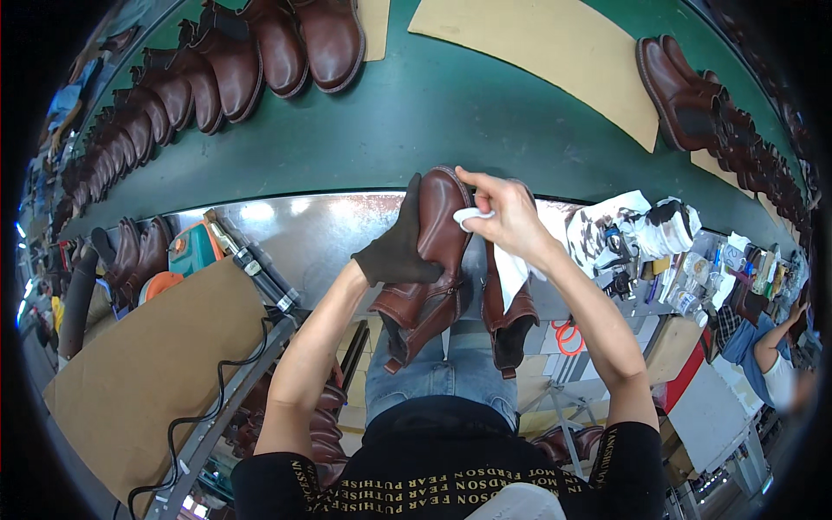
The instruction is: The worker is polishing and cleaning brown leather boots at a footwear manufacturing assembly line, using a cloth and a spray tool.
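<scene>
The left hand [394, 251], in a dark glove, closes its grip around the side of a brown ankle boot [429, 260], holding it sole-up with the toe pointing to twelve o'clock and the open shaft hanging toward six. The right hand [507, 217] is bare; its grip pinches a white cloth [472, 215] narrow between fingertips and thumb, pressed against the boot's toe at about three o'clock of the left hand. More of the cloth trails down from the right palm. A second brown boot [507, 316] hangs just beside the first, at four o'clock, partly hidden behind the right wrist.

Both boots sit above the person's blue-jeaned lap, in front of a shiny metal table [321, 230] edge. Beyond it, toward twelve o'clock, runs a green conveyor belt [433, 113] carrying tan cardboard sheets [555, 61]. A row of finished brown boots [208, 74] curves off at ten to eleven o'clock, and another row [711, 108] at two o'clock. At eight o'clock lies a large brown cardboard panel [147, 364] with a black cable across it. At three o'clock a cluttered shelf holds stained rags [637, 227] and small bottles. Another person's arm [776, 347] shows at the far four o'clock edge.
</scene>
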A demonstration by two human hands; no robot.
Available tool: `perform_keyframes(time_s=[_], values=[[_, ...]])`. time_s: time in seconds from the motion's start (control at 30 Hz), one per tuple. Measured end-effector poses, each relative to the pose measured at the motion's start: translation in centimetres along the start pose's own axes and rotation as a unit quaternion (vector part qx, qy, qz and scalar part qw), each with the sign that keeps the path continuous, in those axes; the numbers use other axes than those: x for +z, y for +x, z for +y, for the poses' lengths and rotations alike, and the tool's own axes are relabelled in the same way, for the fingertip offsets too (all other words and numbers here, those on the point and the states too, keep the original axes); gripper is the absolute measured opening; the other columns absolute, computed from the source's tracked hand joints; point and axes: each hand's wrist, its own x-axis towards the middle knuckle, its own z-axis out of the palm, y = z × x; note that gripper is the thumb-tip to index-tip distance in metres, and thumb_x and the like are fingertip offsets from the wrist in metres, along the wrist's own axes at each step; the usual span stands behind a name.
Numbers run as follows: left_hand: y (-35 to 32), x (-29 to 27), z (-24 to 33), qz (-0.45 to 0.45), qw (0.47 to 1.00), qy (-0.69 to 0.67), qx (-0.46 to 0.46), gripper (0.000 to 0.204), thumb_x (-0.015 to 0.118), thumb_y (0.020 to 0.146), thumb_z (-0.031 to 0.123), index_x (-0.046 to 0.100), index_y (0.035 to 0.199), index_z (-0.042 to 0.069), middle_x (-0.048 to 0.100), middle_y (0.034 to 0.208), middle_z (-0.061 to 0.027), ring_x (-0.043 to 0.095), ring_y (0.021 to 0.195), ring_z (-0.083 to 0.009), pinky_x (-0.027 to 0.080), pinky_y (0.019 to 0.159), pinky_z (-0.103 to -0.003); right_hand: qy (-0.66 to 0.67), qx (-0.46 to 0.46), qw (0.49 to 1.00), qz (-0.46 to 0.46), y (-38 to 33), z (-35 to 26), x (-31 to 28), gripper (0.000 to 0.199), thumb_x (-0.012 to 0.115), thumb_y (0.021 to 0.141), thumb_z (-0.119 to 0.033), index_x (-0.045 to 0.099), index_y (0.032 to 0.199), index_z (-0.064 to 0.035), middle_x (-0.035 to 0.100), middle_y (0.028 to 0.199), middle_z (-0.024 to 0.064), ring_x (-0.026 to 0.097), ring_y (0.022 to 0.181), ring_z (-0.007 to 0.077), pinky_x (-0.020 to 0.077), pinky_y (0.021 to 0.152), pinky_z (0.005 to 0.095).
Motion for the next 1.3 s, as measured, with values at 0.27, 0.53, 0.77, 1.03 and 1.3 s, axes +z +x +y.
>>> perform_keyframes(time_s=[0.27,0.53,0.77,1.03,1.3], values=[[0.3,-0.4,-0.1,-0.026,1.0,-0.013,-0.011,0.134,0.078,0.047,0.018,-0.018,0.138,-0.002,0.028,0.137,-0.022,0.033,0.128,-0.0305,0.03,0.105,-0.034,-0.031,-0.073,0.995,0.055,0.0,-0.6,0.2,0.068,0.073,0.061,-0.004,0.051,0.125,-0.0004,0.04,0.066,0.003,0.042,0.057,0.0128,0.0398,0.055,0.0257],[0.4,-0.6,0.2,-0.035,0.999,-0.022,-0.01,0.134,0.079,0.046,0.019,-0.016,0.138,-0.003,0.028,0.136,-0.0218,0.034,0.127,-0.0304,0.032,0.103,-0.035,0.013,-0.052,0.992,0.116,-0.1,-1.5,1.6,0.057,0.071,0.063,-0.006,0.056,0.117,0.0038,0.044,0.068,0.0078,0.045,0.058,0.0159,0.042,0.057,0.0288],[0.5,-0.4,1.7,-0.033,0.998,-0.056,-0.018,0.134,0.078,0.042,0.019,-0.012,0.139,-0.002,0.032,0.132,-0.0203,0.039,0.122,-0.0314,0.036,0.1,-0.036,0.032,0.008,0.995,0.095,-1.2,-1.3,2.2,0.066,0.072,0.063,-0.005,0.048,0.124,0.003,0.044,0.069,0.0051,0.047,0.062,0.0163,0.0433,0.064,0.0278],[0.7,-0.1,-0.6,-0.016,1.0,-0.026,-0.001,0.138,0.082,0.042,0.024,-0.014,0.138,-0.005,0.031,0.134,-0.0224,0.037,0.124,-0.031,0.035,0.102,-0.036,0.262,0.056,0.964,0.005,-1.3,0.9,1.5,0.068,0.068,0.066,0.0,0.043,0.129,0.0014,0.045,0.081,0.0078,0.048,0.065,0.0156,0.0447,0.067,0.0273],[0.7,-0.6,1.0,-0.032,0.997,-0.051,-0.037,0.135,0.079,0.044,0.021,-0.014,0.139,0.001,0.032,0.134,-0.0205,0.037,0.125,-0.0307,0.035,0.102,-0.037,0.13,-0.026,0.991,0.0,0.0,1.5,0.6,0.071,0.069,0.064,-0.003,0.044,0.13,0.0005,0.046,0.088,0.0101,0.051,0.075,0.023,0.0473,0.075,0.033]])
